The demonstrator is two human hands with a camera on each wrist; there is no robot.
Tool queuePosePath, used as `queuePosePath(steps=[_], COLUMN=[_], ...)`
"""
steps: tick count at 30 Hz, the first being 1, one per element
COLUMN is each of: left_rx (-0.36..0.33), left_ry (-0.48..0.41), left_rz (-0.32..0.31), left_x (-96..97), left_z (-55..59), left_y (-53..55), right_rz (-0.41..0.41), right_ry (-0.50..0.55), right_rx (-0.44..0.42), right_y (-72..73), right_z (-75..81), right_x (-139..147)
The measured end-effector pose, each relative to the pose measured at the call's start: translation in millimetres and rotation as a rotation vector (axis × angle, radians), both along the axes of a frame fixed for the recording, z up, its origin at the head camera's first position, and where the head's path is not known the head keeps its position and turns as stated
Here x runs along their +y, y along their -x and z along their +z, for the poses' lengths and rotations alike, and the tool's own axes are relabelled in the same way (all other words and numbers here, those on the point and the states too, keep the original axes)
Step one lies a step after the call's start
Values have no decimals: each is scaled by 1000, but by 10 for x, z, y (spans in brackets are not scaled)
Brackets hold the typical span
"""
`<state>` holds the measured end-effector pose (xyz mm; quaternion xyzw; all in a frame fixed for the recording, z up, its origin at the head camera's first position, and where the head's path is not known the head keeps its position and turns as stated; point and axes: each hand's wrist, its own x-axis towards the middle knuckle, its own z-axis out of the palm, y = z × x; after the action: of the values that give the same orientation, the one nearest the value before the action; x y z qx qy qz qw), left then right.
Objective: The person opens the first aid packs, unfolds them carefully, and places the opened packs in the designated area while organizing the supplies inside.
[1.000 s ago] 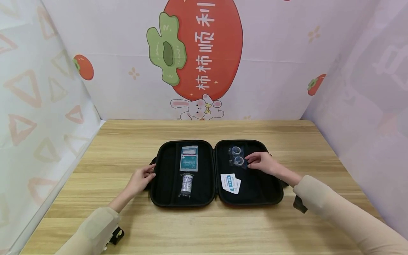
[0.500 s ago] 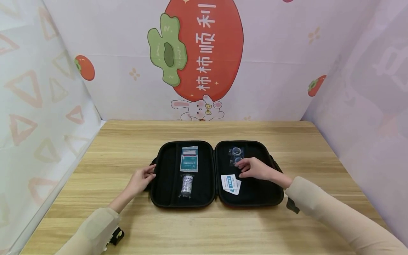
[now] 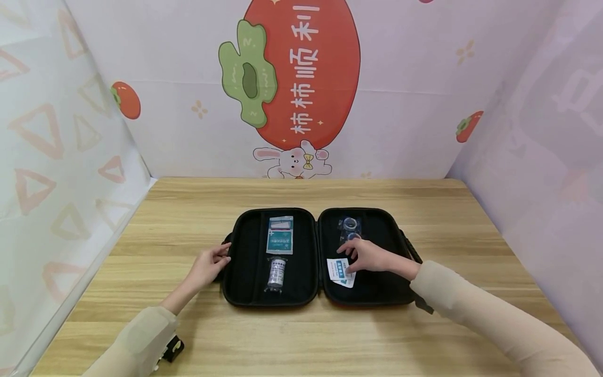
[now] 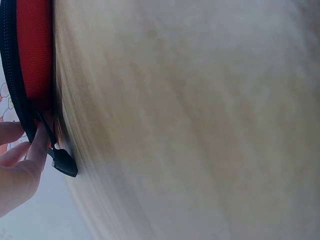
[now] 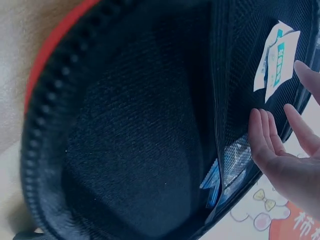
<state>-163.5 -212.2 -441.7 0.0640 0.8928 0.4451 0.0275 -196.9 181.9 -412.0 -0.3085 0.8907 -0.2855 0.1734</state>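
Observation:
An unfolded black zip case [image 3: 242, 262] with red outer fabric [image 4: 35, 55] lies on the table. My left hand [image 3: 211, 264] holds its left rim, fingers beside the zipper pull [image 4: 64, 162]. My right hand [image 3: 369, 256] hovers over the case's right half, fingers spread and holding nothing. Its fingertips are close to two overlapping white-and-blue packets [image 3: 336, 268]. Behind that hand lie two small rings like tape rolls [image 3: 349, 224] in clear wrappers, one partly hidden. The left half holds a teal-and-white packet [image 3: 280, 241] and a wrapped white roll [image 3: 277, 272], like a bandage.
A wooden table [image 3: 301, 340] carries the case. Printed cloth walls [image 3: 400, 131] stand at the back and both sides. Inside the case's right half, a mesh pocket [image 5: 235, 155] lies over the wrapped rings.
My right hand has moved left and toward me, from beside the wrapped rings to over the white-and-blue packets. My left hand stays at the case's rim.

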Motion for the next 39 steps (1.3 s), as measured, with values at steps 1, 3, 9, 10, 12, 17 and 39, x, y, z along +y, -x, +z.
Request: queuePosePath(steps=[1, 3, 9, 10, 12, 17, 39], left_rx=[-2, -6, -11, -10, -11, -30, -21], left_ry=[-1, -2, -5, -5, -2, 2, 20], left_rz=[3, 7, 14, 13, 15, 20, 13], left_x=[0, -2, -4, -4, -2, 4, 6], left_z=[-1, -6, -15, -16, -15, -6, -35], left_y=[-2, -2, 1, 2, 1, -10, -1], right_rz=[7, 19, 54, 56, 62, 54, -17], right_ry=[-2, -9, -40, -41, -45, -49, 20], right_rx=[2, 3, 8, 8, 11, 9, 25], right_y=[-3, -6, -8, -7, -7, -16, -58], right_z=[-4, -13, -50, -57, -68, -90, -101], right_x=[-10, -28, -71, -77, -83, -94, -84])
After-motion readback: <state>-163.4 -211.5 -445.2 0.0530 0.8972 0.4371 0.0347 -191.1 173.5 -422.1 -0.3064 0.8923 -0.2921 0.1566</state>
